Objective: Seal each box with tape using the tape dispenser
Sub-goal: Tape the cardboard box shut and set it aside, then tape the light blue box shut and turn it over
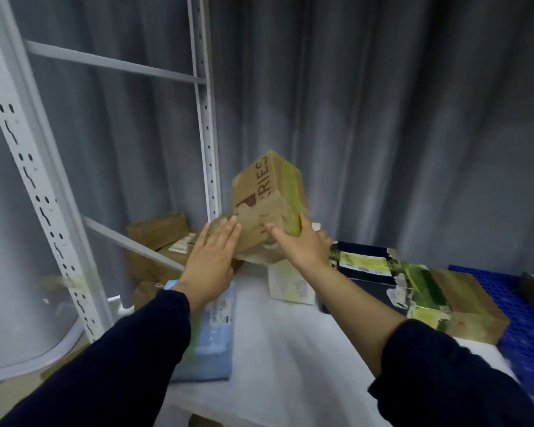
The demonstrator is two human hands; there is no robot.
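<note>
A brown cardboard box (267, 192) with greenish tape along one edge is tilted up in the air above the white table (278, 340). My right hand (299, 241) grips its lower right corner, thumb on the front face and fingers round the taped side. My left hand (213, 257) has straight fingers and lies flat against the box's lower left side. No tape dispenser is in view.
A black box with green tape (379, 282), a brown box (472, 306) and a blue crate (524, 328) lie at the right. A light blue packet (213, 328) lies under my left forearm. More brown boxes (158, 238) sit behind the white shelf frame (210, 143). A grey curtain hangs behind.
</note>
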